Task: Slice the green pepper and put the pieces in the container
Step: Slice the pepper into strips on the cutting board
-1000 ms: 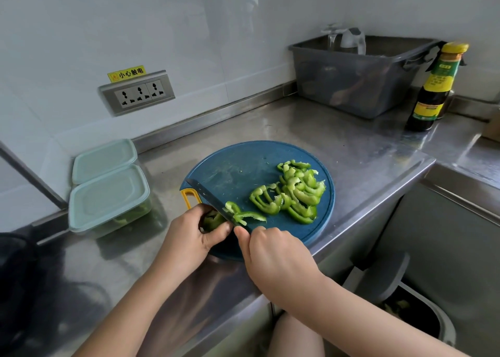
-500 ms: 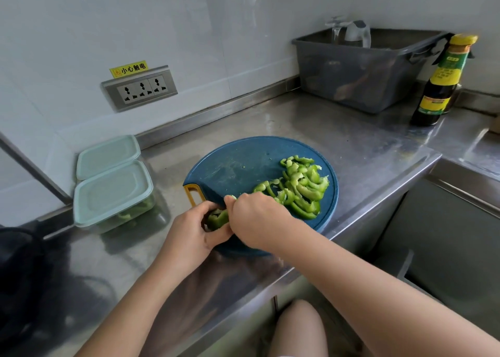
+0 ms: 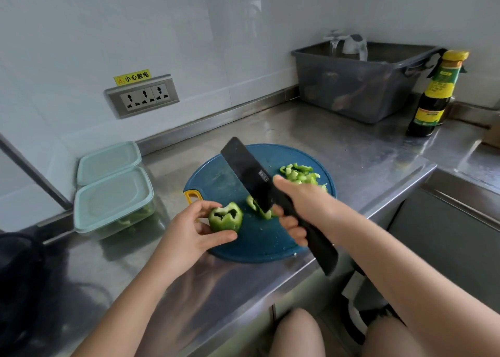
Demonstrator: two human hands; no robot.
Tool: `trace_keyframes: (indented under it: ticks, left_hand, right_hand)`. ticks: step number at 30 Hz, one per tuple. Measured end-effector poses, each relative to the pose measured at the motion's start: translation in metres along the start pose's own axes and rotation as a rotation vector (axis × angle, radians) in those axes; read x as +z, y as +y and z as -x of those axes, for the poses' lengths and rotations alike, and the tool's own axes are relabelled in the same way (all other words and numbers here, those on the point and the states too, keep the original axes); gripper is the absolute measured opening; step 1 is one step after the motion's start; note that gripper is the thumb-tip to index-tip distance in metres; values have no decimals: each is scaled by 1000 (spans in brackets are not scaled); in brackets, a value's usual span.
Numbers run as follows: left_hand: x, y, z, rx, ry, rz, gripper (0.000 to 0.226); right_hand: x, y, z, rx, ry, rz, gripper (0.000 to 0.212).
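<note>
One hollow pepper (image 3: 226,220) in left hand (image 3: 186,230), rectangular knife (image 3: 244,167) in right hand (image 3: 301,207)

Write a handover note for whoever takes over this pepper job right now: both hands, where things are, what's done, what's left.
Left grip holds the uncut pepper end at the left edge of the blue cutting board.
Right grip holds the knife by its handle, blade lifted off the board and tilted.
Done: a pile of slices lies at the board's far right; one more slice lies by the blade.
The near container, left of the board, has its lid on, with green pieces visible inside.
Left: slice the pepper end, open the container, move all slices in.
</note>
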State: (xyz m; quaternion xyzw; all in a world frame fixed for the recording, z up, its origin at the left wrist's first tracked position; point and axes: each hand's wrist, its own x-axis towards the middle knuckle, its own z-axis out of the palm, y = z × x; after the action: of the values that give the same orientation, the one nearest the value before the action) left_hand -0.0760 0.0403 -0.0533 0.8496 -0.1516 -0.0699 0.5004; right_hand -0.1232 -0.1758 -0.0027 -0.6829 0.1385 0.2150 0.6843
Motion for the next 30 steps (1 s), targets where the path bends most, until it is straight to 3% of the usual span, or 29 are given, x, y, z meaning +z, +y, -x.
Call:
trace_keyframes:
  ticks: [4, 7, 10, 13, 16, 28, 30]
  left_hand:
    - [-1, -1, -2, -18, 39, -6, 59]
    - [2, -3, -3, -40, 107, -25, 61]
    - [9, -2, 0, -40, 167, -85, 70]
    - [14, 3, 4, 18, 209, -204, 62]
    - [17, 6, 8, 68, 225, -225, 63]
    - [21, 8, 14, 145, 270, -328, 53]
    - [22, 9, 15, 148, 274, -321, 52]
  right_hand:
    - [33, 29, 19, -392, 314, 738, 59]
    - [49, 48, 27, -498, 423, 1003, 53]
    - [52, 60, 28, -530, 496, 1089, 50]
    - [56, 65, 28, -528, 584, 1242, 51]
    - [58, 70, 24, -499, 684, 1198, 52]
    - [70, 69, 22, -532, 741, 1158, 46]
    - [72, 63, 25, -487, 671, 1198, 43]
